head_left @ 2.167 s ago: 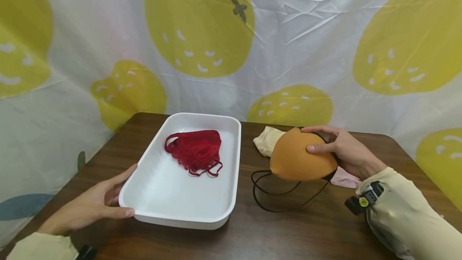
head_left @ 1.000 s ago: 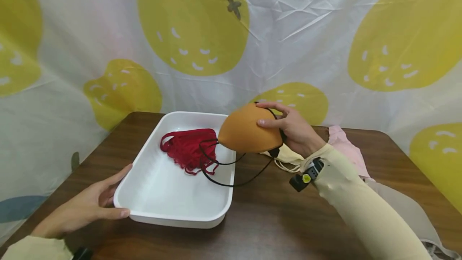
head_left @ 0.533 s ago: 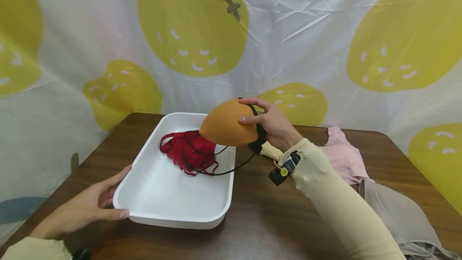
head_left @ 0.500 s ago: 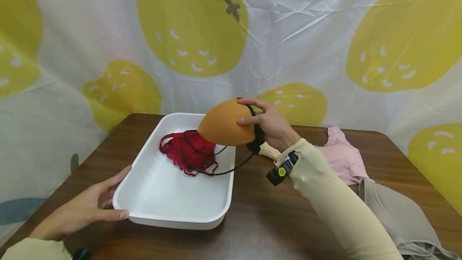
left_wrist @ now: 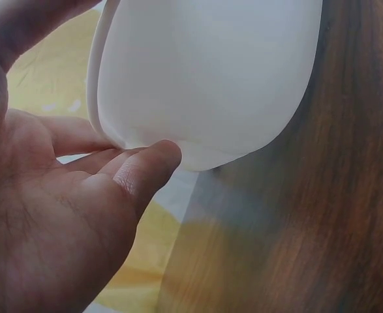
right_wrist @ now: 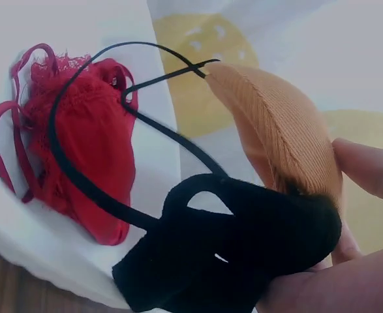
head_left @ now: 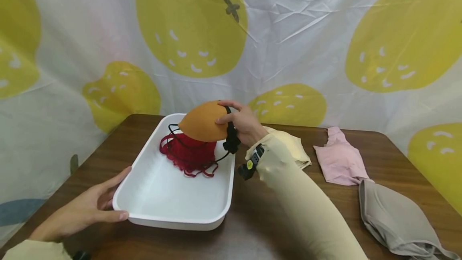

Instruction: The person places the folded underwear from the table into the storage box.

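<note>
**Right hand [head_left: 242, 125] holds orange bra [head_left: 203, 121] over white tray [head_left: 171, 196]**

The right hand pinches the orange bra by its right end, thumb on the smooth face and fingers at the upper edge. The bra, its cup bulging out, hangs above the far part of the tray, over a red lace-trimmed garment [head_left: 193, 153] lying inside. A black band [right_wrist: 282, 228] bunches beside the right hand, and black straps [right_wrist: 116, 210] loop across in front of the red garment; whether they touch it is hard to tell.

The left hand [head_left: 83, 210] is clamped on the tray's near left corner, its thumb at the rim.

On the brown surface [head_left: 252, 208], right of the tray, lies a pale yellow garment [head_left: 290, 143], partly hidden by the right sleeve [head_left: 306, 200]. Farther right is a pink garment [head_left: 339, 157], its lower corner meeting a grey garment [head_left: 395, 216] nearer the person. A white cloth printed with yellow fruit [head_left: 281, 51] hangs behind.
</note>
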A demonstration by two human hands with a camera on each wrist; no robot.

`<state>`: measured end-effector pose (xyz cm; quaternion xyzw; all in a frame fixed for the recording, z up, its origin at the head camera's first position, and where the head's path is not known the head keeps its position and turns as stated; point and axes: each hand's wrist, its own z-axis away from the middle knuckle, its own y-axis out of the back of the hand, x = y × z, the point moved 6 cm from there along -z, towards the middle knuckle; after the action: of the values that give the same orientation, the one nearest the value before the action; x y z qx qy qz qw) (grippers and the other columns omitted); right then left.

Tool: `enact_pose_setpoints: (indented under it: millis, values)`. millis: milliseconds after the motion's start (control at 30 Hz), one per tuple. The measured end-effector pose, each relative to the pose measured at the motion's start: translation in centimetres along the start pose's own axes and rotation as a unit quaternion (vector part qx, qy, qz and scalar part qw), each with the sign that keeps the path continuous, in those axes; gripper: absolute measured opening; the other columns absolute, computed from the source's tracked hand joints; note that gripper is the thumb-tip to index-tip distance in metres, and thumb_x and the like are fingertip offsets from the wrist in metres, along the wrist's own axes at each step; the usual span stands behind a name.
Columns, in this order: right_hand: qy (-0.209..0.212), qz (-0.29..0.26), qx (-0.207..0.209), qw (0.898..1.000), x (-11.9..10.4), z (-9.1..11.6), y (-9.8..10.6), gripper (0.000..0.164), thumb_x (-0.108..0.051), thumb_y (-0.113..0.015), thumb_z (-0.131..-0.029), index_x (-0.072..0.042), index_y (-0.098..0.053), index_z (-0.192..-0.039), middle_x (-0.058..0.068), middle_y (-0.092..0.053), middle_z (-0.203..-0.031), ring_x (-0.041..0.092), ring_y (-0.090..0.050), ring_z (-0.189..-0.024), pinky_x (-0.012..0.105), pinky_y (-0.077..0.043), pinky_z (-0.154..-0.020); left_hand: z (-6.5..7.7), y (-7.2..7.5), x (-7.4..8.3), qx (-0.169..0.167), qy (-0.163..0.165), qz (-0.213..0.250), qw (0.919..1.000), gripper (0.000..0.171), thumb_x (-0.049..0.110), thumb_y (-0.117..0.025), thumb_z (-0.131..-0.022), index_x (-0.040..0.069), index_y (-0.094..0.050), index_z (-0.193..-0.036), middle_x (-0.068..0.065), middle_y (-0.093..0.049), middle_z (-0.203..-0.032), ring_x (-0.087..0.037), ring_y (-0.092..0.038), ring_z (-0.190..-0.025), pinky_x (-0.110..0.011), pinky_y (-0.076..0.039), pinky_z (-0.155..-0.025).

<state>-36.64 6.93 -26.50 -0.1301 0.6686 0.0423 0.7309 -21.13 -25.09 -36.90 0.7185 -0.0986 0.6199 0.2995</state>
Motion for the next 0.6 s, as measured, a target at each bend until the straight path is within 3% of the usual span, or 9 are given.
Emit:
enact_pose_setpoints:
  millis: [167, 400, 600]
  values:
    - [-0.005, 0.005, 0.02, 1.0, 0.6, -0.9, -0.9, 0.058, 0.012, -0.068, -0.082, -0.012, -0.061, -0.134, 0.009, -0.057, -0.13, 0.021, -0.058, -0.1, 0.032, -0.054, -0.083, -0.1, -0.1, 0.0, 0.001, 0.01, 0.0, 0.9999, 0.102, -0.002, -0.068, -0.091, 0.004, 0.008, -0.16, -0.035, 0.01, -0.162, 0.009, -0.052, -0.125, -0.018, -0.055, -0.092]
    - [-0.014, 0.053, 0.05, 0.997, 1.4, -1.4, -2.5, 0.056, 0.007, -0.07, -0.083, -0.012, -0.058, -0.134, 0.012, -0.052, -0.142, 0.024, -0.051, -0.121, 0.04, -0.044, -0.112, -0.1, 0.1, 0.1, 0.0, 0.013, -0.003, 0.9999, 0.102, -0.001, -0.068, -0.091, 0.004, 0.008, -0.16, -0.036, 0.009, -0.162, 0.009, -0.052, -0.124, -0.018, -0.055, -0.091]
    - [-0.042, 0.052, 0.042, 0.997, 2.8, -2.1, -4.6, 0.057, 0.007, -0.069, -0.084, -0.013, -0.057, -0.135, 0.014, -0.054, -0.141, 0.025, -0.054, -0.122, 0.04, -0.045, -0.112, -0.1, 0.3, 0.1, 0.009, 0.02, -0.024, 0.9995, 0.103, 0.0, -0.069, -0.091, 0.004, 0.007, -0.161, -0.035, 0.009, -0.163, 0.014, -0.049, -0.124, -0.016, -0.055, -0.09]
